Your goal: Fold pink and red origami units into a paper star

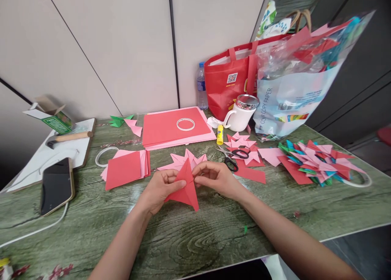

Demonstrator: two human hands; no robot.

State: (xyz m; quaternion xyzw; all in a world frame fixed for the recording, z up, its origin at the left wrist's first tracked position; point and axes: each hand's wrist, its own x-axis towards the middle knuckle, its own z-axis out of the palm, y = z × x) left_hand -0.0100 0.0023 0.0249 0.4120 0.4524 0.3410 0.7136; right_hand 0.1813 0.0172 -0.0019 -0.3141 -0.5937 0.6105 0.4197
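A folded red paper piece (187,190), pointed at the top with a second point hanging down, is held above the table's middle. My left hand (161,188) is closed on its left side, thumb flat on the front. At its right edge my right hand (215,178) has its fingers curled and pinched; whether they grip the paper or only touch it I cannot make out. Directly behind lies a pink folded paper star (174,161), partly hidden by the red piece and my hands. Scissors (233,154) with black handles rest to the right on other folded papers.
Red and pink paper squares (126,170) are stacked at left, near a phone (57,186) and a hammer (69,138). Large sheets (165,125) carry a tape roll (185,129). A glue stick (220,134), a mug (241,117) and a pile of folded pieces (320,159) stand rightward.
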